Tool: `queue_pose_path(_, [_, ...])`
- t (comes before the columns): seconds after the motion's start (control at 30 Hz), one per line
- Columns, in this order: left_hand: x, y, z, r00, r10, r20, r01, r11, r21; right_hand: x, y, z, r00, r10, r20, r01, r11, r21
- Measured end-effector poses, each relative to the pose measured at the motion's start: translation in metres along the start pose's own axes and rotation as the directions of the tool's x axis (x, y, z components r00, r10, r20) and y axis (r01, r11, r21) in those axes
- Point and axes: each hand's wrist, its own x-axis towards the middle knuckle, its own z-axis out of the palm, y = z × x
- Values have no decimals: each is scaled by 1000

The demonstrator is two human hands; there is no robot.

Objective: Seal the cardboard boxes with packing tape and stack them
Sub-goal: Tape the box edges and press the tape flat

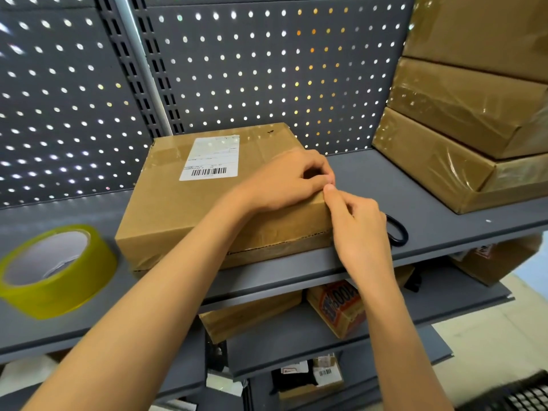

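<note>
A flat cardboard box (189, 212) with a white barcode label lies on the grey shelf (415, 197), and clear tape shines across its top. My left hand (284, 182) rests on the box's right top edge with its fingers curled down over that edge. My right hand (358, 232) is at the box's right front corner. Its thumb tip touches the left fingertips and its other fingers are closed. A black loop like a scissors handle (398, 231) sticks out from behind it. A roll of yellowish packing tape (56, 268) lies flat at the left.
Three taped cardboard boxes (462, 134) are stacked at the right end of the shelf. A grey pegboard wall (267, 69) stands behind. Lower shelves hold more parcels (338, 307). Bare shelf lies between the box and the stack.
</note>
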Motion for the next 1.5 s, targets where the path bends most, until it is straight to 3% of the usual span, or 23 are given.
queue_pose_path(0.33, [-5,5,-1,997,-34,-67,34,999,-5,-6,-1,3,999,-25,-33,23,998,-50])
queue_pose_path(0.43, [-12,8,-3,978,10,-207,22,988,155,-7,0,1,1000,6,-8,-6,1000,-29])
queue_pose_path(0.57, [-42,20,-16,924,0,-382,138,933,333,-2,-1,-14,995,68,77,-68,998,4])
queue_pose_path(0.7, [-96,15,-38,836,-18,-548,314,836,451,-6,-10,-17,997,-79,-3,79,997,-25])
queue_pose_path(0.83, [-155,3,-59,718,-150,-680,542,733,411,-11,-23,-3,941,-335,-57,303,904,-302])
queue_pose_path(1.0, [-212,3,-71,606,-230,-761,684,640,351,-20,-45,29,864,-503,22,481,811,-334])
queue_pose_path(1.17, [-249,-4,-66,533,-321,-783,770,567,291,-38,-68,68,795,-577,189,607,742,-285])
queue_pose_path(1.33, [-269,-8,-59,482,-461,-745,796,586,153,-51,-79,91,749,-613,253,661,721,-208])
queue_pose_path(1.5, [-265,-22,-46,543,-515,-663,778,606,166,-53,-77,97,747,-609,267,659,733,-170])
